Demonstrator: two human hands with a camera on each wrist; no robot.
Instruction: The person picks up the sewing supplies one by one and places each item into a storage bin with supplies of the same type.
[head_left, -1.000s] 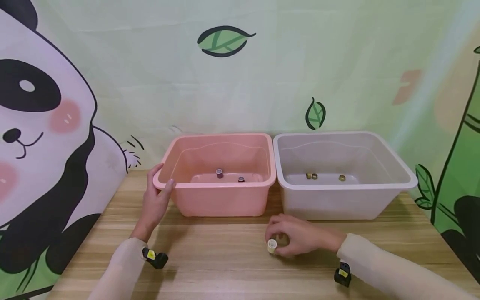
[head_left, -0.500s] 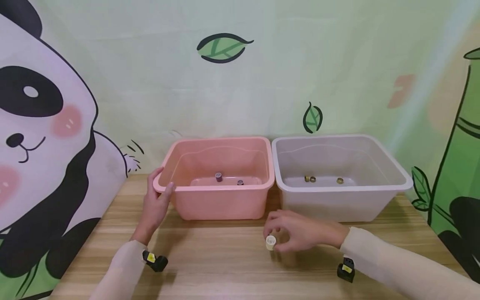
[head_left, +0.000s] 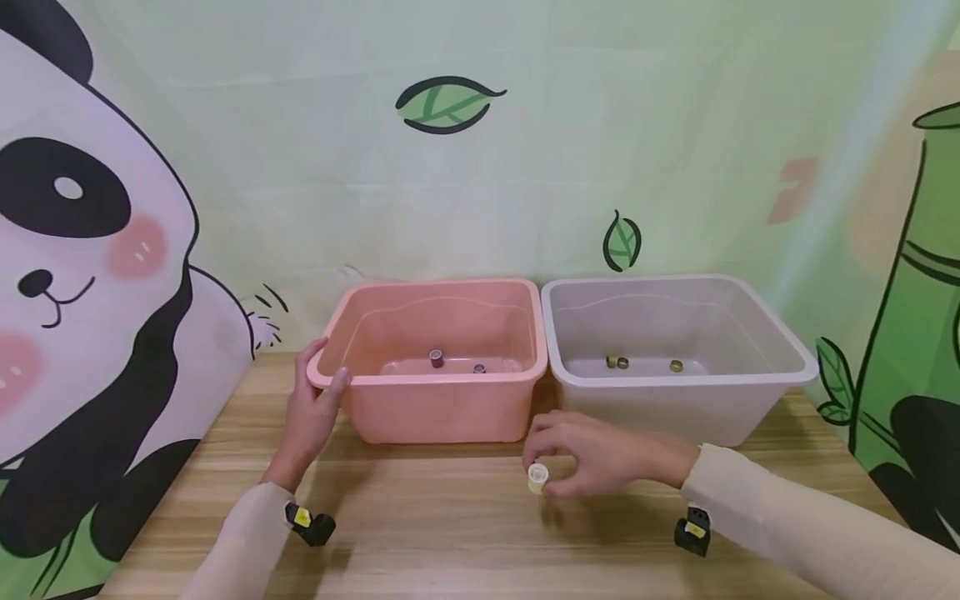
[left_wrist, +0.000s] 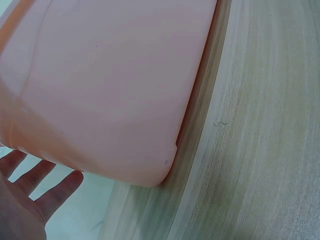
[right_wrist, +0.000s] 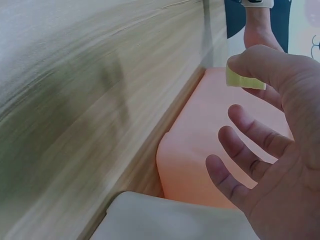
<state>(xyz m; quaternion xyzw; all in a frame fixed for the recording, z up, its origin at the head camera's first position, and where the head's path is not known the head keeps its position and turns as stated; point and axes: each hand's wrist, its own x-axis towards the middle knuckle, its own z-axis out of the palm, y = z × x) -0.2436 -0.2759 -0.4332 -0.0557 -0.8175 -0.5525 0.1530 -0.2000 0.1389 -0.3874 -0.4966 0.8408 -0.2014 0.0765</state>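
Note:
In the head view, my right hand (head_left: 592, 450) pinches a small pale-yellow cap (head_left: 537, 478) between thumb and index finger, above the wooden table. The cap's hollow end faces up. In the right wrist view the same cap (right_wrist: 245, 80) is between thumb and index finger, while the other fingers are spread. My left hand (head_left: 311, 421) holds the front left corner of a pink tub (head_left: 442, 408), its thumb at the front rim. Behind the tub's edge in the left wrist view, several fingers (left_wrist: 57, 195) show; the thumb is hidden there.
Two greyish caps (head_left: 437, 358) lie inside the pink tub. Beside it on the right stands a grey tub (head_left: 675, 404) holding three gold-coloured caps (head_left: 677, 366). Both tubs stand on the wooden table (head_left: 420, 517), before a printed backdrop (head_left: 315, 183).
The right hand with the pale-yellow cap has risen slightly from the table and drifted a little left. My left hand stays at the pink tub's corner. The head view has tilted slightly.

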